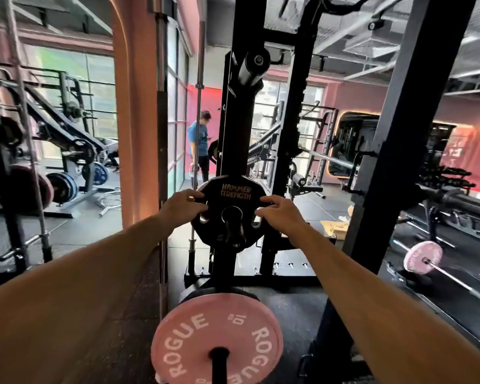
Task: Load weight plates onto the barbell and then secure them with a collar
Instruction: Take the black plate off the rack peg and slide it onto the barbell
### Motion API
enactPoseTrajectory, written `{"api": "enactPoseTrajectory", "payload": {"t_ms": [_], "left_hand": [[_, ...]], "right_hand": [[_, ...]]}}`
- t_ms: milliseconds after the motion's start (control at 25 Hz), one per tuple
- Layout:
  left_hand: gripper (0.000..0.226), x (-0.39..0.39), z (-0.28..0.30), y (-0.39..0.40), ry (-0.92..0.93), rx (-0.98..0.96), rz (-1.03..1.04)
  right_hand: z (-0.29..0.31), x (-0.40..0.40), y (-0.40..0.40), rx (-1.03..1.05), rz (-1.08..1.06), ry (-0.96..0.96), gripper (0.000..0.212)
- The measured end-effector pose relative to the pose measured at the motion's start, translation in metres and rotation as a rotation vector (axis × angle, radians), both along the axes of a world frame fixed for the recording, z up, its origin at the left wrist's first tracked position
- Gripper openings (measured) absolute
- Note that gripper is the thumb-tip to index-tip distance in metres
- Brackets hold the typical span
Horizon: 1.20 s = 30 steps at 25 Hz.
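Both hands, left hand (184,204) and right hand (280,210), are gripping the round black metal weight plate (227,210) above the pink rubber plate (216,339).

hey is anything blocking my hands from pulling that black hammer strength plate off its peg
Nothing visible does. Your left hand and right hand already grip both sides of the black plate, and the storage peg pointing toward you is bare in front of it.

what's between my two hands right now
In the head view, a black weight plate sits on a storage peg between your left hand and right hand; both hands grip its sides.
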<state>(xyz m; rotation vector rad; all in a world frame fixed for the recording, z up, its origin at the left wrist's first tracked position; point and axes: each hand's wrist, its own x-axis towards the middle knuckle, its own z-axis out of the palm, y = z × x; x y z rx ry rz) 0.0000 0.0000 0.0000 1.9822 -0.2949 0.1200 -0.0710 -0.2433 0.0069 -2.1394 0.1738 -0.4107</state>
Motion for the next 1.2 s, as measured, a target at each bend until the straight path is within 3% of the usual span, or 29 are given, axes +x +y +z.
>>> {"api": "enactPoseTrajectory", "payload": {"t_ms": [200, 480, 640, 800, 960, 1200], "left_hand": [[0.050, 0.053, 0.001, -0.003, 0.005, 0.013, 0.025], [0.051, 0.086, -0.005, -0.021, 0.050, -0.021, 0.011], [0.077, 0.090, -0.008, -0.028, 0.102, -0.003, 0.019], [0.082, 0.085, -0.012, -0.033, 0.098, -0.008, 0.049], [0.092, 0.075, -0.012, -0.040, 0.024, 0.055, 0.124], [0.107, 0.053, -0.021, -0.037, 0.081, -0.041, 0.211]], "right_hand": [[0.000, 0.045, -0.005, 0.023, -0.111, -0.007, 0.059], [-0.010, 0.096, -0.028, 0.058, -0.013, 0.059, 0.075], [-0.020, 0.112, -0.037, 0.150, 0.028, 0.068, 0.063], [-0.026, 0.118, -0.045, 0.106, 0.071, 0.071, 0.073], [-0.027, 0.114, -0.050, 0.070, 0.117, 0.047, 0.070], [-0.039, 0.090, -0.049, 0.225, 0.116, 0.024, 0.071]]}}
